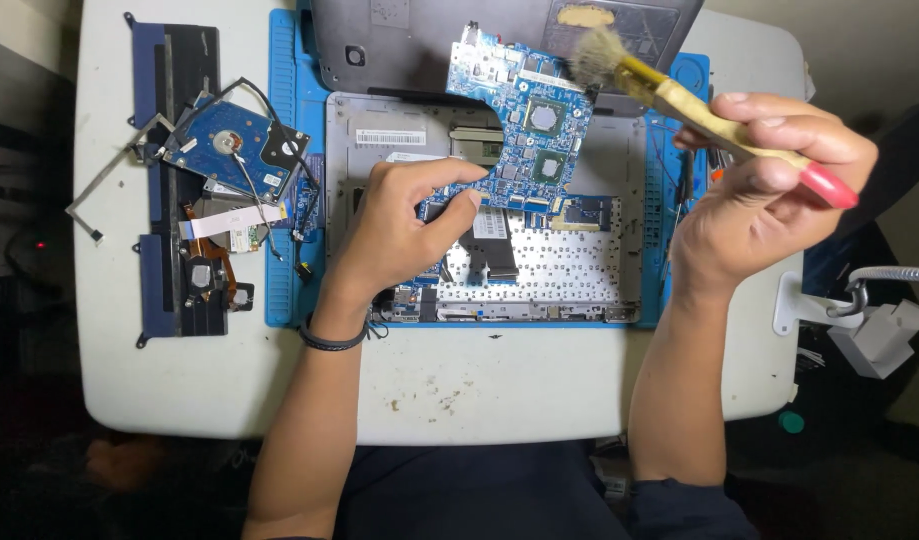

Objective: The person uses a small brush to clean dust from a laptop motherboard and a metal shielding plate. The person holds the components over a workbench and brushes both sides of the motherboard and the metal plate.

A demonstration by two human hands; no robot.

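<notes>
Head view: a person works over a white tabletop [479, 390].
Left hand [399, 230]: grip clenched on the lower edge of a blue circuit board [524, 125], held tilted above an opened laptop base [539, 270].
Right hand [769, 200]: grip clenched around a wooden brush [669, 95]; bristles touch the board's upper right corner.
Blue mat [284, 250]: lies under the laptop.
Hard drive [234, 150]: rests left of the mat, among loose parts.

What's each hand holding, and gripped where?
Left hand holds the blue circuit board by its lower left edge, tilted above the open laptop chassis. Right hand grips the brush near the red end of its wooden handle.
</notes>
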